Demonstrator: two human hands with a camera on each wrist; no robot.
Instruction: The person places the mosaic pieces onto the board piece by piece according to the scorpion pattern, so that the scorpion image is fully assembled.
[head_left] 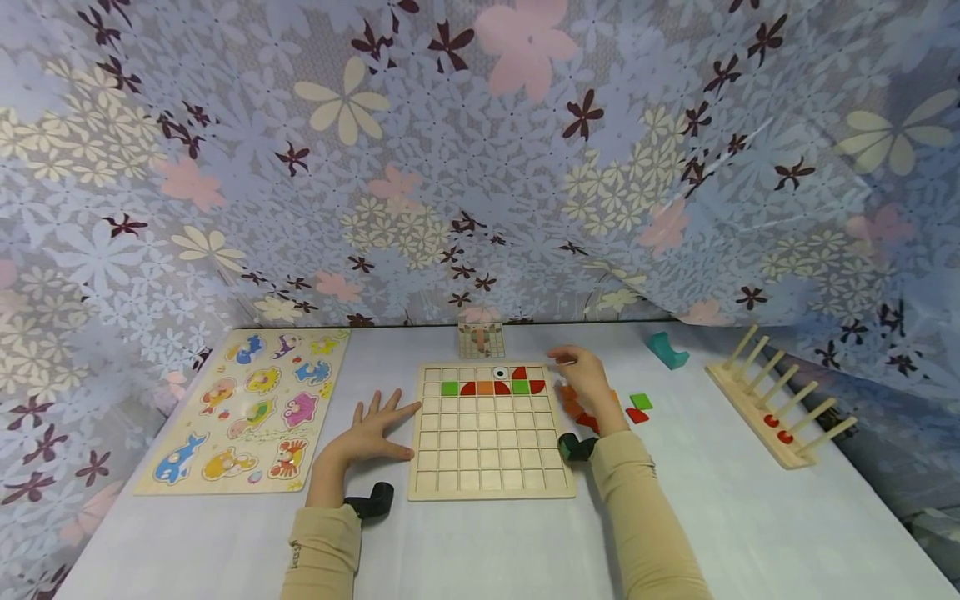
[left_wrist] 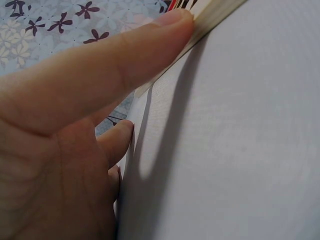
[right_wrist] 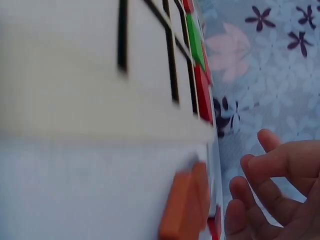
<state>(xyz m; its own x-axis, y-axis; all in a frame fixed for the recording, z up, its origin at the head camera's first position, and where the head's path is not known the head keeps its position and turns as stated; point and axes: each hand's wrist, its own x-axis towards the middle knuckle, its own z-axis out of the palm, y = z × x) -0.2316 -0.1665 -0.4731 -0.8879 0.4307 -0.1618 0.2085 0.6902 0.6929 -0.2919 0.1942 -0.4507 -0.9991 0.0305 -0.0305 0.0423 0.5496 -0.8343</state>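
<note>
A wooden grid board (head_left: 480,442) lies on the table. Green, red and orange pieces fill part of its second row, such as the orange square (head_left: 485,388); a white tile with a black dot (head_left: 500,374) and a red quarter-round piece (head_left: 518,372) sit in the top row. My left hand (head_left: 369,433) rests beside the board with fingers spread, its thumb and index tip at the left edge. My right hand (head_left: 585,379) hovers past the upper right corner, fingers loosely bent, nothing visible in them. Beneath it lie orange pieces (right_wrist: 185,205), partly hidden by the hand and wrist.
Right of the right wrist lie a green square (head_left: 641,402) and a red piece (head_left: 637,415). A pattern card (head_left: 481,340) stands behind the board. Further right are a teal block (head_left: 667,351) and a wooden peg rack (head_left: 757,417); an animal puzzle board (head_left: 247,408) lies left.
</note>
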